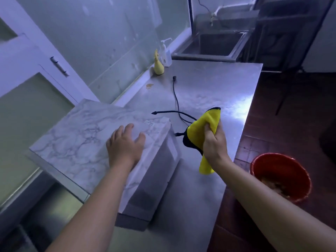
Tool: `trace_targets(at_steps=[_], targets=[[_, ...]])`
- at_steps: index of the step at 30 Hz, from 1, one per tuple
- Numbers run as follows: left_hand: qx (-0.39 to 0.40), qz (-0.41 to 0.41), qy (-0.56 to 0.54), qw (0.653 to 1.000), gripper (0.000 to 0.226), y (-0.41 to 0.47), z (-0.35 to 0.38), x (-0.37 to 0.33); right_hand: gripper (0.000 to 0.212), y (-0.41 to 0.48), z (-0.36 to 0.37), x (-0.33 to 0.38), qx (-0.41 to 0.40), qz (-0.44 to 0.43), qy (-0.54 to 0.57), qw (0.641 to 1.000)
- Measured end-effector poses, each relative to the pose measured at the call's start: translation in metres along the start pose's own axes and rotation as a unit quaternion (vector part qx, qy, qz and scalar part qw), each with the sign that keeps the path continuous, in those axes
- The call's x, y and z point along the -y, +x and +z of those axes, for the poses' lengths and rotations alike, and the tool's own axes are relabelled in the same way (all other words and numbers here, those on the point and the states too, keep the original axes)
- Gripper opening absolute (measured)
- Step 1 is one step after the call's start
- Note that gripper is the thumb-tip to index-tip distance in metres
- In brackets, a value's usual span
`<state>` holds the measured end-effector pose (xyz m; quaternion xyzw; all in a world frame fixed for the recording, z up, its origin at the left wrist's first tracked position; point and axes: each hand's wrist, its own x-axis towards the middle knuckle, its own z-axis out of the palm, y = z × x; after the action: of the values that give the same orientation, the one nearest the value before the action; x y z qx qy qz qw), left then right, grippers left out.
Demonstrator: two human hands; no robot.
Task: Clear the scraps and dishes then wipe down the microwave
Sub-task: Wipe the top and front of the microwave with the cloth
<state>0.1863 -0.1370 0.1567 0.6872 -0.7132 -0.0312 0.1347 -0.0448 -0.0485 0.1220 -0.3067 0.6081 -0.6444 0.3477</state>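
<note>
No legible text in view.
A small white sticker [150,122] lies on top of the marble-patterned white microwave [76,139], near its far right corner; its print is too small and blurred to read.

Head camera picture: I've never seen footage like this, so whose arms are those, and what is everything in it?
There is no machine here. A person wears a wide-angle camera on the head, looking forward and down, so the two bare arms are their own. The left hand rests flat, fingers spread, on the marble-patterned top of the microwave. The right hand grips a yellow cloth with a dark edge, above the steel counter. On the counter lie the black power cord, its plug unconnected, and by the wall a yellow spray bottle and a clear pump bottle. A sink sits beyond. A red bucket with what look like scraps stands on the floor.
</note>
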Motion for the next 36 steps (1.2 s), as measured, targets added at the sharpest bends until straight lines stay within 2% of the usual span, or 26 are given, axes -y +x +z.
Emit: trace_targets(at_steps=[2,4,7,8,9,13,17,21,27,33,35,36], targets=[[-0.002,-0.005,0.002,1.0,0.055,0.001,0.001,0.001,0.035,0.0,0.024,0.007,-0.056,-0.016,0.048,0.997],[-0.004,-0.006,0.005,1.0,0.054,0.003,0.002,0.002,0.05,-0.008,0.052,0.009,-0.046,-0.057,0.055,0.996],[-0.014,-0.001,0.01,1.0,0.067,0.005,0.002,0.004,0.051,-0.021,0.095,-0.007,0.145,-0.09,-0.063,0.983],[-0.02,0.0,0.009,1.0,0.071,0.004,0.003,0.004,0.049,-0.02,0.104,-0.018,0.176,-0.104,-0.094,0.974],[-0.025,0.002,0.006,1.0,0.073,0.004,0.003,0.004,0.047,-0.018,0.108,-0.025,0.172,-0.115,-0.089,0.974],[-0.027,-0.003,-0.001,1.0,0.071,0.003,0.002,0.002,0.045,0.001,0.104,-0.045,0.037,-0.119,0.001,0.992],[-0.021,-0.004,-0.009,1.0,0.067,0.002,0.001,0.002,0.058,0.013,0.109,-0.043,0.033,-0.087,-0.032,0.995],[-0.025,0.0,-0.01,1.0,0.064,0.001,0.001,0.001,0.063,0.017,0.123,-0.047,0.027,-0.071,0.024,0.997],[-0.018,-0.004,-0.001,1.0,0.059,0.001,0.002,0.0,0.047,0.022,0.128,-0.086,0.019,-0.096,0.046,0.994],[-0.015,-0.021,-0.007,1.0,0.053,0.003,0.001,-0.004,0.027,0.038,0.124,-0.14,0.05,0.068,0.032,0.996],[-0.014,-0.027,-0.002,1.0,0.053,0.003,0.001,-0.004,0.03,0.043,0.121,-0.15,0.063,0.108,0.033,0.992],[-0.014,-0.03,-0.003,0.999,0.053,0.003,0.001,-0.005,0.037,0.046,0.121,-0.155,0.072,0.128,0.034,0.989]])
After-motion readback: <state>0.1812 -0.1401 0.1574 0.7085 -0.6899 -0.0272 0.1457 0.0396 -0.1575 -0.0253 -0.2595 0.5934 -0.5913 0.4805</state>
